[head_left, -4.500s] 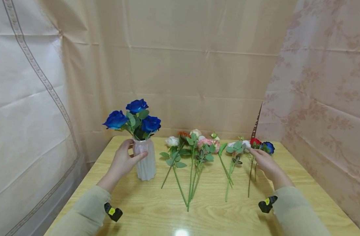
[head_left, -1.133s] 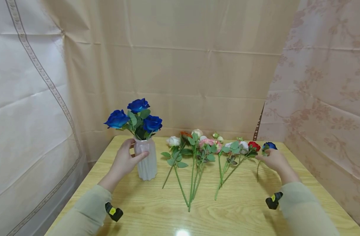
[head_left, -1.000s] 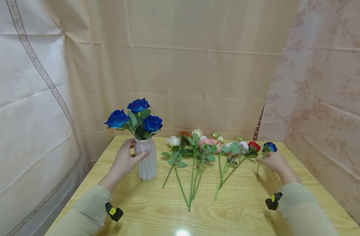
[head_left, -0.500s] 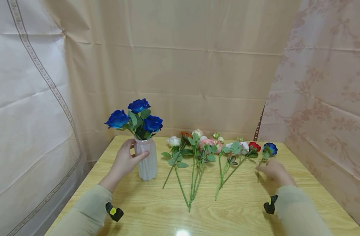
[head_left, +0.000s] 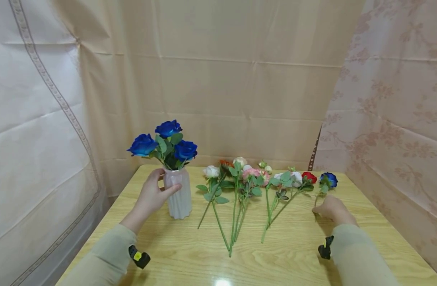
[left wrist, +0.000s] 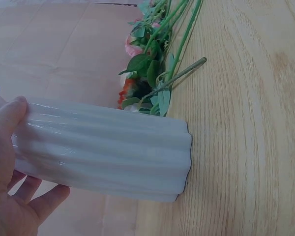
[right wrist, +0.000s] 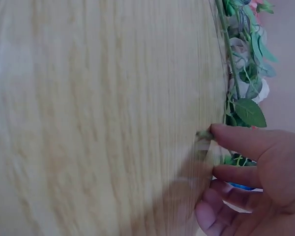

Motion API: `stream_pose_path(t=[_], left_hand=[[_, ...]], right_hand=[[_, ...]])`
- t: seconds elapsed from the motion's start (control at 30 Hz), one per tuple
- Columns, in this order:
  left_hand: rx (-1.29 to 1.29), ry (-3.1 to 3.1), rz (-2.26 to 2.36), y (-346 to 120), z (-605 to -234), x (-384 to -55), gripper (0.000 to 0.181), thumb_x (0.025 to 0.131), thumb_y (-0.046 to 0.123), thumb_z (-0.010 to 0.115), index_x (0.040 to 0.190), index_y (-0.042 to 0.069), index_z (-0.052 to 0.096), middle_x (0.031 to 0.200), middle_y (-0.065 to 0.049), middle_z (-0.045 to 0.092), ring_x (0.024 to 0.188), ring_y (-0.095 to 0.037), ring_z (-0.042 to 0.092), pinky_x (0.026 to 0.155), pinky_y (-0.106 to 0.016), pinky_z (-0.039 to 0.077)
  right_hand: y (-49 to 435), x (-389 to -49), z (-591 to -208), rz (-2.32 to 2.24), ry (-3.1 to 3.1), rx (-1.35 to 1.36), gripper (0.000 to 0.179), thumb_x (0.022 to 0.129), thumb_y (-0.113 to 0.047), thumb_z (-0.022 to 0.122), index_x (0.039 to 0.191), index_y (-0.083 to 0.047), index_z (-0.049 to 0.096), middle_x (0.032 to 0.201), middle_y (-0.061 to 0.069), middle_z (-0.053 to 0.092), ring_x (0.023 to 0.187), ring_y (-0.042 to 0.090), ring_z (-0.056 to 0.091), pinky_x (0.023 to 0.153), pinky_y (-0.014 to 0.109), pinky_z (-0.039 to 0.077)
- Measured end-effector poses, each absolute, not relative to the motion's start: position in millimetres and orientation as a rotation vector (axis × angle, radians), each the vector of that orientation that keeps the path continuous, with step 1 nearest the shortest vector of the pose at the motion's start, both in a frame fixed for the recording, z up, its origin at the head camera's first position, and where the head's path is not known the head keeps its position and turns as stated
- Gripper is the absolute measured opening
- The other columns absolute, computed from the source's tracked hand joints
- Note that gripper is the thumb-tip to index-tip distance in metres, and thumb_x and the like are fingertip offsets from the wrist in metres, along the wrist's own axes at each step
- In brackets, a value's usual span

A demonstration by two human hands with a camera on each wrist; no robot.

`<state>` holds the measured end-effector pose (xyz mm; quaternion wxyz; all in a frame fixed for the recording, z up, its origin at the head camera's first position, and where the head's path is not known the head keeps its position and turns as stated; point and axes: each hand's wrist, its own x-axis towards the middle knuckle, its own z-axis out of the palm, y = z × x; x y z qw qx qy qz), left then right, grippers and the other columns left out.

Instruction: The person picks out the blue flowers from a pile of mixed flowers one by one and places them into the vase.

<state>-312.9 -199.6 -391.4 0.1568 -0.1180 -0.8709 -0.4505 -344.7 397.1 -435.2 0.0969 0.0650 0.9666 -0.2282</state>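
My left hand grips a white ribbed vase by its upper part, thumb across the front. The vase stands upright on the table, and three blue roses with green leaves rise from it. In the left wrist view the vase has its base on the wood. At the right, my right hand pinches the lower stem of a single blue rose, whose head lies toward the back. The right wrist view shows the stem end at the thumb tip; the fingers partly hide the rest.
Between the hands lie several artificial flowers: a white rose, pink blooms and a red rose, stems pointing forward. The wooden table meets a beige curtain behind and patterned cloth on the right.
The right hand has left the red rose, now lying with its stem slanting left, and moved to the single blue rose, then down its stem toward me. The left hand holds still.
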Motion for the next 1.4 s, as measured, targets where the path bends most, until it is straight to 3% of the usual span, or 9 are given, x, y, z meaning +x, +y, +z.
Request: stream_pose_path(t=[0.23, 0.53, 0.8, 1.03, 1.23, 1.4], left_hand=[[-0.340, -2.496, -1.282, -199.9, -391.5, -313.2, 0.083, 0.090, 0.055, 0.073, 0.149, 0.008, 0.039, 0.146, -0.016, 0.045, 0.132, -0.040, 0.047, 0.093, -0.057, 0.054], [-0.345, -2.494, -1.264, -200.6, -390.8, -313.3, 0.083, 0.090, 0.055, 0.073, 0.148, 0.006, 0.039, 0.145, -0.017, 0.045, 0.131, -0.040, 0.048, 0.093, -0.057, 0.054], [-0.351, -2.492, -1.276, -200.3, -391.2, -313.2, 0.081, 0.090, 0.054, 0.073, 0.147, 0.007, 0.040, 0.146, -0.016, 0.046, 0.131, -0.040, 0.048, 0.092, -0.056, 0.054], [-0.351, -2.491, -1.279, -199.7, -391.7, -313.3, 0.083, 0.090, 0.055, 0.073, 0.149, 0.007, 0.039, 0.147, -0.017, 0.045, 0.132, -0.040, 0.047, 0.092, -0.057, 0.054], [-0.343, -2.493, -1.286, -200.0, -392.2, -313.3, 0.083, 0.090, 0.055, 0.073, 0.149, 0.007, 0.039, 0.147, -0.016, 0.045, 0.132, -0.040, 0.047, 0.093, -0.057, 0.053], [-0.341, -2.494, -1.285, -199.7, -392.0, -313.4, 0.084, 0.090, 0.055, 0.073, 0.150, 0.007, 0.038, 0.148, -0.016, 0.044, 0.133, -0.040, 0.047, 0.093, -0.057, 0.053]], right_hand=[[404.2, -345.1, -438.1, -0.730, 2.847, 0.187, 0.037, 0.086, -0.011, 0.068, 0.055, -0.013, 0.047, 0.048, -0.005, 0.036, 0.042, 0.010, 0.040, 0.045, 0.026, 0.041], [405.2, -342.8, -433.4, -0.925, 2.777, 0.295, 0.010, 0.081, 0.004, 0.064, 0.075, 0.005, 0.057, 0.066, 0.013, 0.057, 0.052, 0.021, 0.063, 0.052, 0.033, 0.058], [400.2, -338.4, -431.1, -0.911, 2.778, 0.336, 0.013, 0.080, 0.006, 0.062, 0.068, 0.003, 0.059, 0.061, 0.011, 0.057, 0.048, 0.017, 0.061, 0.049, 0.031, 0.057], [399.4, -336.9, -428.0, -0.923, 2.764, 0.373, 0.020, 0.090, -0.002, 0.070, 0.073, 0.002, 0.060, 0.067, 0.013, 0.057, 0.054, 0.018, 0.059, 0.053, 0.033, 0.059], [400.8, -339.1, -427.0, -0.834, 2.770, 0.387, 0.015, 0.087, 0.002, 0.067, 0.072, 0.003, 0.062, 0.066, 0.013, 0.057, 0.054, 0.020, 0.059, 0.052, 0.032, 0.057], [402.5, -336.7, -427.7, -0.821, 2.765, 0.347, 0.021, 0.090, -0.004, 0.066, 0.070, -0.001, 0.061, 0.064, 0.011, 0.056, 0.054, 0.021, 0.058, 0.051, 0.032, 0.055]])
